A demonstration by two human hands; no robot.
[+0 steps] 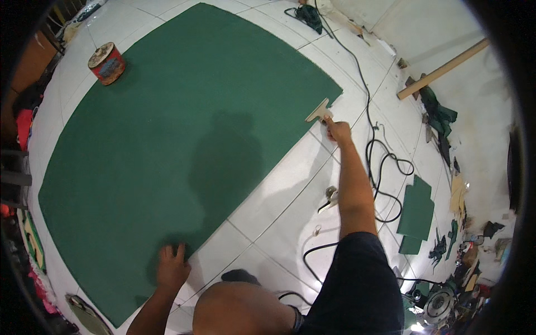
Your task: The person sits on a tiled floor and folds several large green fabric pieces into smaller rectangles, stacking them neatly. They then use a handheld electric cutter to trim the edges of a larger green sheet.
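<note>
Green sheet (139,128): one large piece, lying flat on the white tiled floor (262,223) and spreading ahead and to the left of the person I am watching; a notch is showing near its far right corner.

Scraper (317,111): pale, wide-bladed, sitting at the sheet's edge beside that notch.

Right hand (339,132): clamping the scraper, arm stretching far out. I cannot tell how hard the blade is bearing.

Left hand (173,267): resting on the sheet by the near edge, fingers parted, holding nothing; well apart from the right.

Hazards, in my judgement: the notched corner could be lifting or tearing if the blade is catching it; the sheet could be creasing if the left hand is sliding under weight.

Red tin (107,64): standing at the sheet's left edge, risking a spill, if filled, should the sheet be dragging.

Black cable (365,84): looping right of the arm, possibly snagging it.

Green offcuts (416,209): lying farther right.
</note>
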